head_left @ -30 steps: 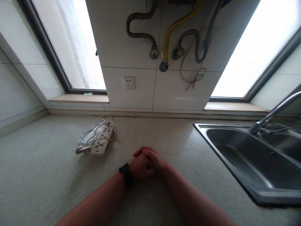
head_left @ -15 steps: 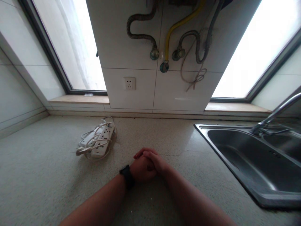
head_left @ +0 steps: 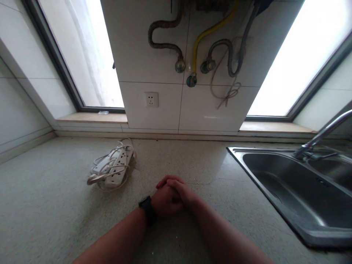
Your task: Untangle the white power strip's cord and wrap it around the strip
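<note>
My left hand (head_left: 163, 202), with a dark watch (head_left: 147, 209) on its wrist, is closed low over the counter. Wrapped across the top of it is my right hand (head_left: 183, 191), its fingers lying over the left knuckles. No object shows in either hand, though the left fingers are partly covered. To the left of the hands, a white power strip (head_left: 119, 169) rests on the speckled counter (head_left: 176, 157), its white cord (head_left: 95, 179) looped loosely around it.
A steel sink (head_left: 275, 170) with a faucet (head_left: 321, 135) is set into the counter at the right. On the tiled wall behind are a socket (head_left: 151, 99), a yellow hose (head_left: 196, 47) and grey flexible hoses (head_left: 164, 45). Windows stand on both sides.
The whole view has shifted down very slightly. My hands stay clasped in the same place, and the power strip has not moved.
</note>
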Available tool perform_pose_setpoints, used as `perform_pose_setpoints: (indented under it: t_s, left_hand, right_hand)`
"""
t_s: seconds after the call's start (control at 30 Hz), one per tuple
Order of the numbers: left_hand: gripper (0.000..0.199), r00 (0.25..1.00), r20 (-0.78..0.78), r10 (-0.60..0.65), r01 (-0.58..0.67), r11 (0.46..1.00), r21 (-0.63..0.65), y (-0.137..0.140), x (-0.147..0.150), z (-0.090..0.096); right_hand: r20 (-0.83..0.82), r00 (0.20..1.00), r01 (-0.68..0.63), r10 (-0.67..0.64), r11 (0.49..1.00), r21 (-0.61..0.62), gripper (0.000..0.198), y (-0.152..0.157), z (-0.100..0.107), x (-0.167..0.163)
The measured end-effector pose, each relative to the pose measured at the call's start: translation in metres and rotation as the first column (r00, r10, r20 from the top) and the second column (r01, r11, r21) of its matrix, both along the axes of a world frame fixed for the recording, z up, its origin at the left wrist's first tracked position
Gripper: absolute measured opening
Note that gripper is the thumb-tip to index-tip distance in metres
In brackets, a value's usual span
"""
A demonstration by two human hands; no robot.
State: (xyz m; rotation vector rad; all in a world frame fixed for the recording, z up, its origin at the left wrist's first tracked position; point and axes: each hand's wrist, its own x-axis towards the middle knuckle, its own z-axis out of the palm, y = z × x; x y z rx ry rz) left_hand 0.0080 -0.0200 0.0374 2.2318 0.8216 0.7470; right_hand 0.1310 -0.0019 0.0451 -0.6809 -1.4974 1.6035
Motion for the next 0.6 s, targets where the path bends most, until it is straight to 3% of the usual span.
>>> perform_pose_setpoints:
  t_s: [0.6]
  left_hand:
    - [0.018, 1.0, -0.025, -0.002, 0.004, 0.997, 0.081, 0.002, -0.002, -0.004]
  right_hand:
    - [-0.015, 1.0, 0.026, -0.025, 0.998, 0.053, 0.031, 0.005, -0.011, 0.0]
